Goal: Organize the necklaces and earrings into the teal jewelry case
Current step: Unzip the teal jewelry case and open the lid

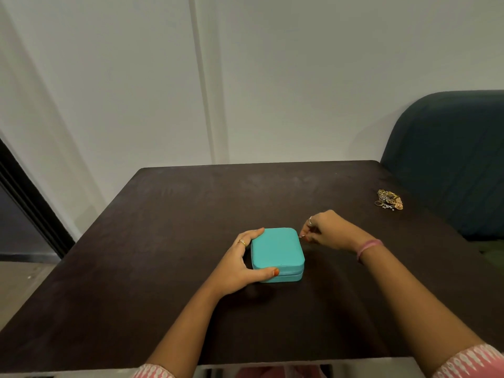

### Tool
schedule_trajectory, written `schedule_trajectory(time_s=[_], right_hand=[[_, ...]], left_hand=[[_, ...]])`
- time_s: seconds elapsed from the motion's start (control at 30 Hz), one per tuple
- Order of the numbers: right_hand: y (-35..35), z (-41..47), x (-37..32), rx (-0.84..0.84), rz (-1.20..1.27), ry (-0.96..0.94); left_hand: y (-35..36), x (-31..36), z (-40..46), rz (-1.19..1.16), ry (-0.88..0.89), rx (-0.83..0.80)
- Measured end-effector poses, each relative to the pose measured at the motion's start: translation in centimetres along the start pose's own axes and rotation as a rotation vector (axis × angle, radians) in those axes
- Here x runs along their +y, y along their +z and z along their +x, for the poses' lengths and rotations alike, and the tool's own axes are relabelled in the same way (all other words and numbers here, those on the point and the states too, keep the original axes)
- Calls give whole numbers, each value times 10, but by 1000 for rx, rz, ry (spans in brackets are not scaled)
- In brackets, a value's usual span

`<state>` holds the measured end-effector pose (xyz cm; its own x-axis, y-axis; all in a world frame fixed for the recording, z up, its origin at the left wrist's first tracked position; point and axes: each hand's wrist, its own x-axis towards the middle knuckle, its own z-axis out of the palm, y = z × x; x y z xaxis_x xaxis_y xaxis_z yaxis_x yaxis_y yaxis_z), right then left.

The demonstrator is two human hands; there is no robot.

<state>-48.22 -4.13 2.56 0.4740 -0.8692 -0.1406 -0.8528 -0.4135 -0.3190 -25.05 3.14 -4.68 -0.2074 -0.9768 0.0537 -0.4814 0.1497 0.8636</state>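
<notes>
A closed teal jewelry case point(276, 252) lies flat in the middle of the dark table point(191, 214). My left hand point(244, 264) grips its left side, fingers over the far corner and thumb on the near edge. My right hand point(324, 230) is at the case's far right corner and pinches the small metal zipper pull point(300, 236). A tangled heap of gold and pearl necklaces and earrings point(389, 199) sits near the table's right edge, apart from both hands.
A dark teal upholstered chair point(450, 159) stands just past the table's right side. A white wall runs behind the table. A dark door frame point(30, 208) is at the far left.
</notes>
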Motion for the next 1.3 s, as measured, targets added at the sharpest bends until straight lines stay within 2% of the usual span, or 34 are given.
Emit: schedule_trajectory(time_s=[0.23,0.37,0.53,0.63,0.7,0.77,0.8,0.9,1.0,1.17,1.3], right_hand=[[37,-81,-24,58,48,89],[71,-90,-50,263,94,150],[115,-83,-90,553,171,75],[122,-80,-97,615,185,27],[114,-81,-92,566,217,28],[105,-83,-79,517,343,30],[98,-85,-72,539,424,27],[77,-83,-50,724,670,23],[66,-64,-30,842,837,39],[76,-29,-26,590,890,-40],[89,-20,-30,434,801,-43]], left_hand=[[1,2,0,12,2,10],[1,6,-2,13,-4,26],[0,8,-2,-29,-26,23],[-1,13,-5,-82,-42,9],[-3,16,-9,-260,-53,66],[-3,13,-13,-460,-88,214],[-2,12,-17,-487,-126,299],[6,17,-39,-296,-230,482],[21,26,-60,-160,-242,470],[42,39,-62,221,-263,429],[42,38,-53,341,-224,421]])
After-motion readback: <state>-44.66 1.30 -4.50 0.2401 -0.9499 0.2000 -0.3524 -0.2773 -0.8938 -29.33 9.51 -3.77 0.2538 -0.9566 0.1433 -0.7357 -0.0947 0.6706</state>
